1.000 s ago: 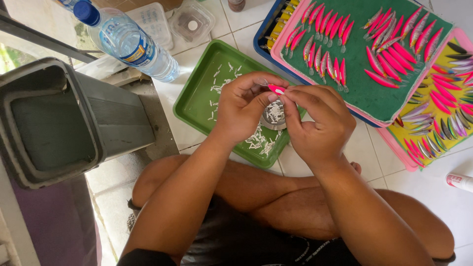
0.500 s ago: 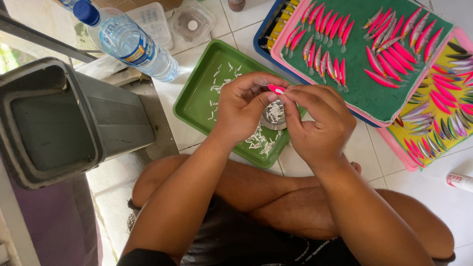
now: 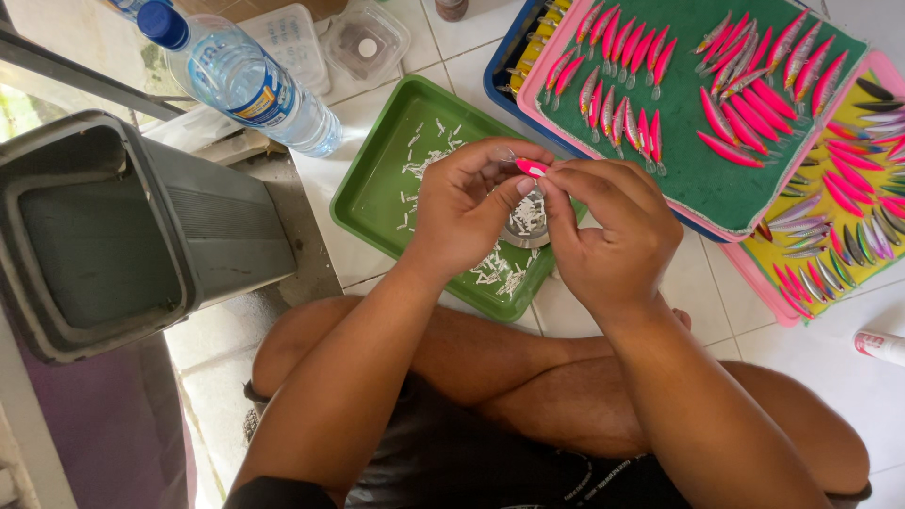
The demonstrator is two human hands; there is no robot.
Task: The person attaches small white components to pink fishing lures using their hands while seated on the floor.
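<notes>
A clear bottle [image 3: 247,83] lies on the floor's upper left, blue cap, blue-white-yellow label [image 3: 253,92]. Two clear lidded tubs [image 3: 363,40] sit beside it. A white tube [image 3: 880,346] lies at the right edge.

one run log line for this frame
left hand: pinching small pink fishing lure | right hand: pinching same lure | below: green plastic tray of white bits

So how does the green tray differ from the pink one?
The green tray holds loose, scattered white bits; the pink tray has a green mat with pink lures in rows. The green tray lies under both hands, left and right; the pink tray lies beyond them. Both rest on the tiled floor.
</notes>
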